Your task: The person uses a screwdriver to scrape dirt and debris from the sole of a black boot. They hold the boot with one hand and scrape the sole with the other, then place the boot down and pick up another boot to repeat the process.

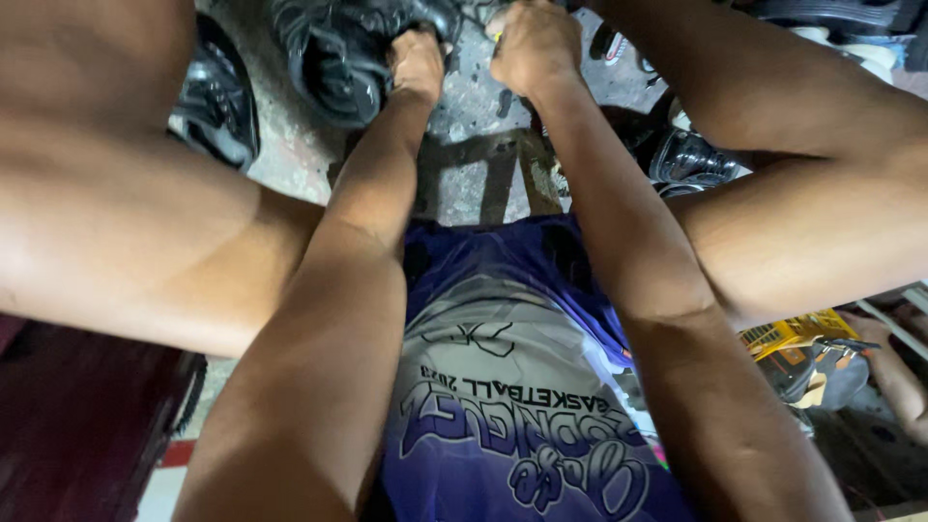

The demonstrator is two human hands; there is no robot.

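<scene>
**A:** Rough concrete floor [474,116], pretty dim, black shoes scattered all around. Person's sitting low with knees spread wide, both arms reaching straight down between them. There's a small wooden stool or block [512,174] on the floor just under the forearms.

**B:** What's in the hands?

**A:** Left hand [418,63] is clenched on the edge of a black shoe [338,58] at the far left, seems like it's pinning it steady. Right hand [534,43] is a closed fist just beside it, around something small. Can't make out what, maybe a tool or thread.

**B:** Arm pose?

**A:** Both nearly straight, wrists close together at the far end, elbows tucked inside the knees. Looks like bracing for close work. More shiny black shoes [691,159] to the right, and a yellow box [793,333] near right.
</scene>
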